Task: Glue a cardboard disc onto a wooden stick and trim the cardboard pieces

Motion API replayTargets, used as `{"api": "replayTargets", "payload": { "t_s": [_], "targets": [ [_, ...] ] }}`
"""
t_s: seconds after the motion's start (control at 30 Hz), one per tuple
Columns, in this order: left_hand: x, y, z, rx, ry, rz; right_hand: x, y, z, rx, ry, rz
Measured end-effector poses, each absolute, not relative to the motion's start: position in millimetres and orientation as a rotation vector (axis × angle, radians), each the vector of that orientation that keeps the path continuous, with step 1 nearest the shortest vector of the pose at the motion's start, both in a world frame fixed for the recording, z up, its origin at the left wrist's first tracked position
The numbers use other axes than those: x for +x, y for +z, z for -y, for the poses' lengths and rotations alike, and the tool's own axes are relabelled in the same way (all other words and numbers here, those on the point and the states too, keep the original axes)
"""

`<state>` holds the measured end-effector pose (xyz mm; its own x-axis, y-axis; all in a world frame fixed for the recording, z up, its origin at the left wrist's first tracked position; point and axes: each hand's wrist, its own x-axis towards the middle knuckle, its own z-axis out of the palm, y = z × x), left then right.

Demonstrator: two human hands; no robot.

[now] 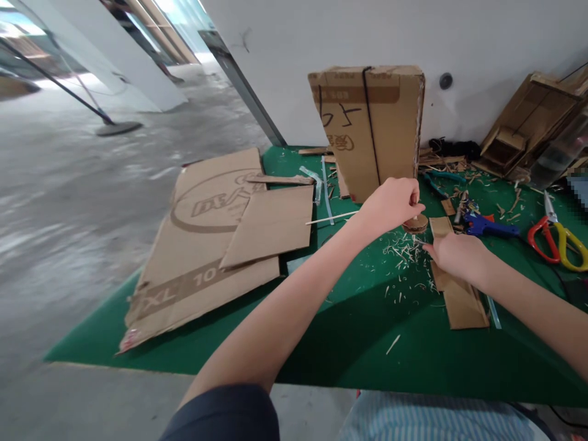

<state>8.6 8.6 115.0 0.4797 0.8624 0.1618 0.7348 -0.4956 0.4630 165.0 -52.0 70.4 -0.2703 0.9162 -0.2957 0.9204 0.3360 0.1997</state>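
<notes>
My left hand [390, 205] is closed, fingers pinched, at a small round cardboard disc [416, 225] above the table. What exactly sits between its fingertips is partly hidden. Just to the right, my right hand [459, 256] is closed around a thin tool, of which only a small metallic tip [419, 243] shows, below the disc. Pale curled shavings [402, 250] lie scattered on the green tabletop under both hands. Beneath the right hand rest cardboard strips [463, 305]. A thin wooden stick [331, 218] extends left from behind my left wrist.
Large flat cardboard sheets [202, 245] cover the table's left side. A tall cardboard box [367, 122] stands against the white wall. To the right lie a blue glue gun [491, 226], red-and-yellow-handled scissors [555, 236] and teal-handled pliers [445, 176]. A cardboard construction [523, 128] leans at the back right.
</notes>
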Motion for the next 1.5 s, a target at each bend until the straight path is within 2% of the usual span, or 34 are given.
{"api": "replayTargets", "payload": {
  "t_s": [0.63,0.83,1.0,1.5],
  "targets": [
    [-3,110,-26,2.111,0.614,-1.363,176,68,50,1.607,-0.149,-2.304],
    [3,102,-27,2.117,0.563,-1.355,183,65,60,1.684,0.056,-2.366],
    [2,99,-29,2.099,0.561,-1.356,188,59,58,1.528,0.24,-2.49],
    [6,106,-21,2.142,0.593,-1.345,181,60,55,1.548,0.174,-2.446]
  ]
}}
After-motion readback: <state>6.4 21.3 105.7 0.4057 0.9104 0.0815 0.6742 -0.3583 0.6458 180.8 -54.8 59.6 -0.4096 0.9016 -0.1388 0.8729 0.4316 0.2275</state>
